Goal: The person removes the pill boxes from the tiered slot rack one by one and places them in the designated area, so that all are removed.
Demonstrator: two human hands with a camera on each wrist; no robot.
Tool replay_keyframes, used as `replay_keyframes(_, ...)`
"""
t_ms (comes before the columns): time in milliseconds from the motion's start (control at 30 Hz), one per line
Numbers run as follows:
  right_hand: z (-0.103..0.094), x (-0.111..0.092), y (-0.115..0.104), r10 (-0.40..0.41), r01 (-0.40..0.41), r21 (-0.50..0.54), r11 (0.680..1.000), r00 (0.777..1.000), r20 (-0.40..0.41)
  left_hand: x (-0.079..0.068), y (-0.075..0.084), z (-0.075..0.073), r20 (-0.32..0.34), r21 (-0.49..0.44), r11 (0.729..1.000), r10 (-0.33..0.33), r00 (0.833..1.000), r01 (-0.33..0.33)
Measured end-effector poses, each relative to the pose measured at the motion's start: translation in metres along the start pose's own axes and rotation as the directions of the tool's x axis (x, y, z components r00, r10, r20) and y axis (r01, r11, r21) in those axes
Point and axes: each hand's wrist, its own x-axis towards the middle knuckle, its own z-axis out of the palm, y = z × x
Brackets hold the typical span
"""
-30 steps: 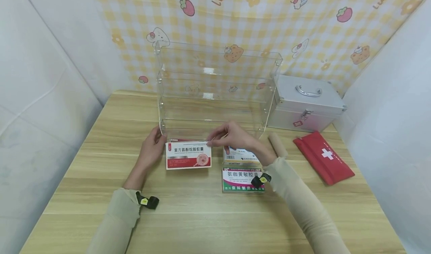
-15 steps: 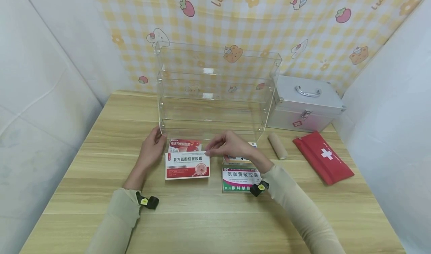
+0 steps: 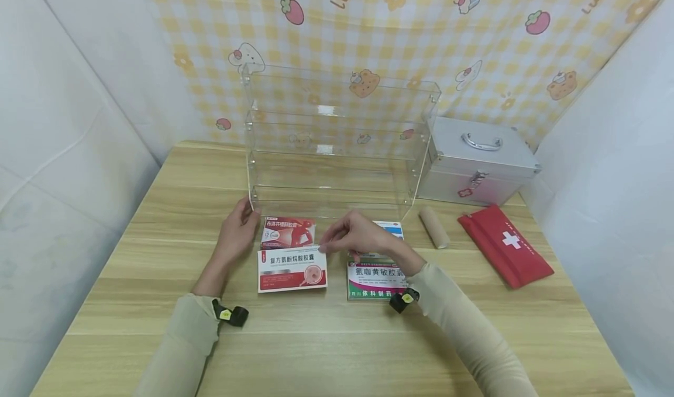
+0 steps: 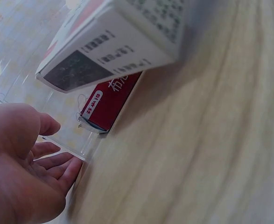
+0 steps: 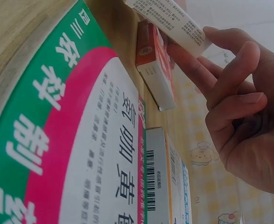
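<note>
My right hand (image 3: 358, 236) pinches the right upper corner of a white-and-red medicine box (image 3: 291, 269) between thumb and fingers. In the left wrist view this white box (image 4: 94, 60) is tilted above the table. Behind it lies a red medicine box (image 3: 286, 231). At the lower left corner of a clear acrylic display rack (image 3: 330, 193) is my left hand (image 3: 238, 233), its fingers loosely extended and touching the rack's side in the left wrist view. Under and beside the right hand lie a white-and-blue box (image 3: 392, 228) and a green, white and pink medicine box (image 3: 371, 281).
Right of the boxes lies a beige bandage roll (image 3: 434, 228). A red pouch with a white cross (image 3: 508, 246) rests farther right on the wooden table (image 3: 326, 350). A silver case (image 3: 479, 163) stands beside the rack. Behind everything hangs a yellow checked curtain (image 3: 326, 34).
My right hand has drawn the white-and-red box toward the front, away from the rack, and the red box behind it now shows. The left hand has stayed at the rack's corner.
</note>
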Motion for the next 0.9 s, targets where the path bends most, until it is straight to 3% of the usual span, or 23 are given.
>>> replay_keyframes(400, 0.011, -0.001, 0.004, 0.055, -0.055, -0.042, 0.998, 0.998, 0.011, 0.0, 0.0, -0.001, 0.0, 0.009, 1.0, -0.005, 1.0, 0.005)
replay_keyframes(900, 0.016, 0.003, 0.006, 0.031, -0.026, -0.126, 0.992, 0.999, 0.038, -0.001, 0.001, -0.001, 0.003, 0.005, 1.0, -0.011, 1.0, 0.011)
